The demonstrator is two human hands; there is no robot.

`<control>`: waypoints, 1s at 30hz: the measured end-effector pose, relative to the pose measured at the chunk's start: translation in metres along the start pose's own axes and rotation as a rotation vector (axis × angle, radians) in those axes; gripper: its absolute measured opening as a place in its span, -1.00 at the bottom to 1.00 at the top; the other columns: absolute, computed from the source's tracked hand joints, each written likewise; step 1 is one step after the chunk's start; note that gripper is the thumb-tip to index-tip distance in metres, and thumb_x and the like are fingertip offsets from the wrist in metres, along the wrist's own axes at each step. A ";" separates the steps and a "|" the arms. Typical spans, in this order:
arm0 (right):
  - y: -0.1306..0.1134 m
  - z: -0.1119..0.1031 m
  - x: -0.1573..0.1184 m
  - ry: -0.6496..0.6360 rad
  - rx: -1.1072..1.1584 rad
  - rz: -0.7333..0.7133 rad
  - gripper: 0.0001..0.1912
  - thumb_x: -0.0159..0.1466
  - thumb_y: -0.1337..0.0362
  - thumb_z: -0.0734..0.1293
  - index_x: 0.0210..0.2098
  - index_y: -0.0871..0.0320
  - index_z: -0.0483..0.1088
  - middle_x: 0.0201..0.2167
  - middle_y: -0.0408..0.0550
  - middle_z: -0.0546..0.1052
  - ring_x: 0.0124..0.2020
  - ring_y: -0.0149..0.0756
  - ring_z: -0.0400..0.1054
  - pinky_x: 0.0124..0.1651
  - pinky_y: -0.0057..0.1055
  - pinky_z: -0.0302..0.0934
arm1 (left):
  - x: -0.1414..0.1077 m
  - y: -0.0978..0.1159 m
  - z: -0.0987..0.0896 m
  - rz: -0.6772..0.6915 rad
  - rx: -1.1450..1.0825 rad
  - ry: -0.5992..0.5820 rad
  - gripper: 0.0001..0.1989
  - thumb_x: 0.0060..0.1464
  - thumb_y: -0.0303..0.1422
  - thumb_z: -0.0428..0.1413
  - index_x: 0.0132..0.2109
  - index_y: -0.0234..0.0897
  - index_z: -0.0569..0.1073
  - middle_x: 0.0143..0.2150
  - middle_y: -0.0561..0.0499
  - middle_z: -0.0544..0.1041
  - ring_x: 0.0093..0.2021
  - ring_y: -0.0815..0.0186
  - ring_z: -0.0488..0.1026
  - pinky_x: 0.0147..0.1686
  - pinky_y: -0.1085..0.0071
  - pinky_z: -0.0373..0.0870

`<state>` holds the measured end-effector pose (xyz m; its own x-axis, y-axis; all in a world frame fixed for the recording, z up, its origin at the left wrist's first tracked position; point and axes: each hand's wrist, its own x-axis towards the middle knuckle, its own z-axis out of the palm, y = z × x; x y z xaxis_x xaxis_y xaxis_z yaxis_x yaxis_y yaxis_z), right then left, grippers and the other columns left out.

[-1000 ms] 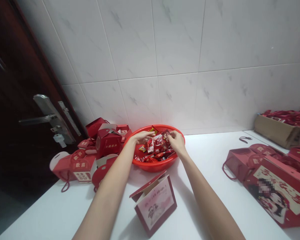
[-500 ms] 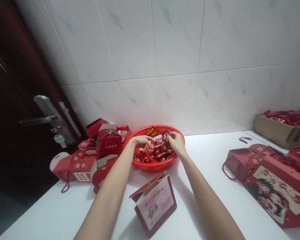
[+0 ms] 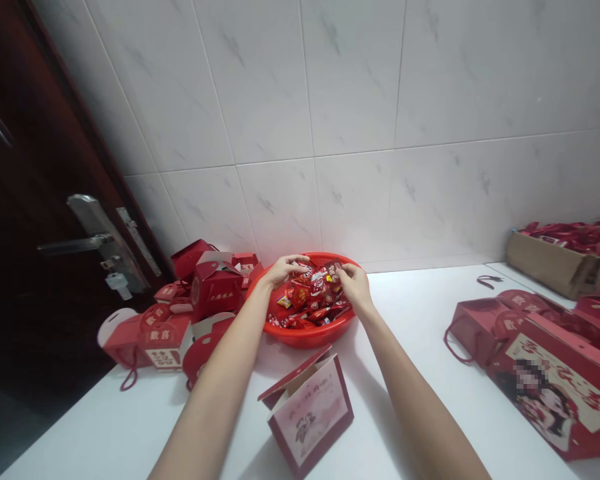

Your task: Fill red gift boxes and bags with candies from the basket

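A red plastic basket stands against the wall, filled with small wrapped candies in red, brown and yellow. My left hand reaches over its back left part, fingers stretched out and apart above the candies, with nothing plainly held. At the right side of the basket, my right hand pinches a dark red candy packet between thumb and fingers. Between my forearms, an upright gift box with a pink printed front stands with its top flap partly raised.
Several red gift boxes with cord handles are heaped at left, near a dark door with a metal handle. More red boxes lie at right. Behind them are a cardboard box of red ribbon-like items and a small dark strap.
My left hand has lifted and moved toward the back of the basket, its fingers straighter, uncovering candies below. My right hand stays almost in place, still pinching the dark red packet.
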<state>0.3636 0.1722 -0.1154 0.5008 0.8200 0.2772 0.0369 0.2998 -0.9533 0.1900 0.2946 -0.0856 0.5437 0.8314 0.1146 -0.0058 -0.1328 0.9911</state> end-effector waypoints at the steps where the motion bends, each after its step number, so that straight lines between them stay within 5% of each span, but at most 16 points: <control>1: -0.001 0.000 0.000 0.000 0.047 0.013 -0.86 0.05 0.18 0.33 -0.57 0.09 0.44 -0.57 -0.14 0.53 -0.43 -0.24 0.41 -0.32 -0.37 0.25 | 0.000 -0.001 0.000 0.007 0.002 -0.003 -0.62 -0.40 -0.47 0.42 -0.28 -0.33 0.61 -0.47 0.03 0.57 -0.44 0.33 0.52 -0.31 0.39 0.43; 7: -0.010 0.005 -0.003 -0.058 0.277 0.110 -0.78 -0.03 0.07 0.38 -0.54 0.08 0.38 -0.60 -0.21 0.46 -0.50 -0.31 0.36 -0.41 -0.38 0.31 | -0.001 0.004 0.007 0.056 -0.006 0.022 -0.62 -0.42 -0.39 0.45 -0.31 -0.32 0.62 -0.48 0.02 0.58 -0.44 0.33 0.51 -0.35 0.41 0.43; 14: -0.016 0.015 -0.015 -0.258 0.533 0.302 -0.65 -0.17 0.13 0.57 -0.45 0.10 0.46 -0.51 -0.21 0.50 -0.44 -0.36 0.40 -0.33 -0.35 0.41 | -0.012 0.026 0.039 0.164 -0.048 0.041 -0.59 -0.44 -0.34 0.44 -0.30 -0.30 0.60 -0.46 0.09 0.54 -0.48 0.41 0.43 -0.42 0.47 0.36; 18: -0.014 0.015 -0.016 -0.241 0.559 0.249 -0.63 -0.18 0.13 0.61 -0.44 0.12 0.51 -0.47 -0.18 0.52 -0.42 -0.38 0.39 -0.33 -0.37 0.40 | -0.019 0.033 0.050 0.176 -0.040 0.141 -0.68 -0.41 -0.30 0.42 -0.41 -0.31 0.56 -0.49 0.09 0.52 -0.49 0.42 0.40 -0.45 0.49 0.32; 30: -0.018 0.017 -0.022 -0.317 0.462 0.139 -0.64 -0.12 0.07 0.58 -0.43 0.16 0.56 -0.56 -0.17 0.52 -0.57 -0.45 0.29 -0.58 -0.52 0.13 | -0.038 0.022 0.033 0.037 -0.232 0.236 -0.71 -0.27 -0.37 0.39 -0.31 -0.33 0.56 -0.43 0.00 0.59 -0.46 0.34 0.50 -0.46 0.46 0.42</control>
<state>0.3375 0.1569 -0.1023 0.1880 0.9517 0.2429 -0.4285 0.3020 -0.8516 0.1967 0.2421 -0.0700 0.3303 0.9339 0.1368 -0.2276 -0.0619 0.9718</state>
